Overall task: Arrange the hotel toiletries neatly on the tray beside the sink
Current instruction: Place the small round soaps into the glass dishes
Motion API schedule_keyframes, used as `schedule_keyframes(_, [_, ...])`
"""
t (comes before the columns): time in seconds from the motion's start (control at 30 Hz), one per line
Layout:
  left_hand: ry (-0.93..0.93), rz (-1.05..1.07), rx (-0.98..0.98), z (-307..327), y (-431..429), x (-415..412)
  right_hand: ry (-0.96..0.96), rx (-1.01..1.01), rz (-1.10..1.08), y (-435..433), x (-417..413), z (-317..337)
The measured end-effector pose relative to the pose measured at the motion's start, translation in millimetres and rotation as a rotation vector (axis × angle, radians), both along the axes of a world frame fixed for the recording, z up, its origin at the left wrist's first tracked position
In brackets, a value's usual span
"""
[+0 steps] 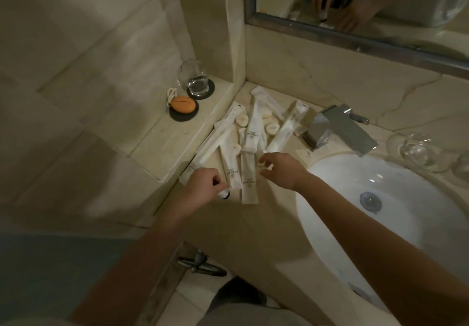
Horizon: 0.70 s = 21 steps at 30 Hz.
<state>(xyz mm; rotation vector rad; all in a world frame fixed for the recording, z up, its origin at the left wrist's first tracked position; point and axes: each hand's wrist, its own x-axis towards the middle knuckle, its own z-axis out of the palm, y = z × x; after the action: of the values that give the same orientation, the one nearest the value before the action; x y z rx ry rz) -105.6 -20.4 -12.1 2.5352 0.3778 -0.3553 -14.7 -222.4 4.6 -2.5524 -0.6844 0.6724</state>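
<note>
Several white toiletry packets (250, 132) lie fanned out on the beige counter left of the sink (355, 198), with small round soaps (271, 128) among them. Two long sachets (248, 181) lie side by side nearest me. My left hand (203, 186) grips a small white bottle with a dark cap (224, 194) at the counter's left edge. My right hand (281, 171) hovers just right of the sachets, fingers spread and holding nothing. No tray is visible under the packets.
A chrome faucet (337, 130) stands behind the basin. On the left ledge sit a water glass (195, 79) and an orange soap (183, 104) on dark coasters. Upturned glasses (421, 153) stand at the right. A mirror (355, 1) hangs above.
</note>
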Motion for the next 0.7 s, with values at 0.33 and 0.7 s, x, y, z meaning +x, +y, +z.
schedule_keyframes(0.33, [-0.379,0.134,-0.369,52.7,-30.4,66.7,0.208,0.492,-0.082,1.5,18.8,8.3])
schedule_keyframes(0.7, [-0.302,0.307,-0.666,39.9,-59.8,100.6,0.174,0.587,-0.316,-15.2,33.9,-5.5])
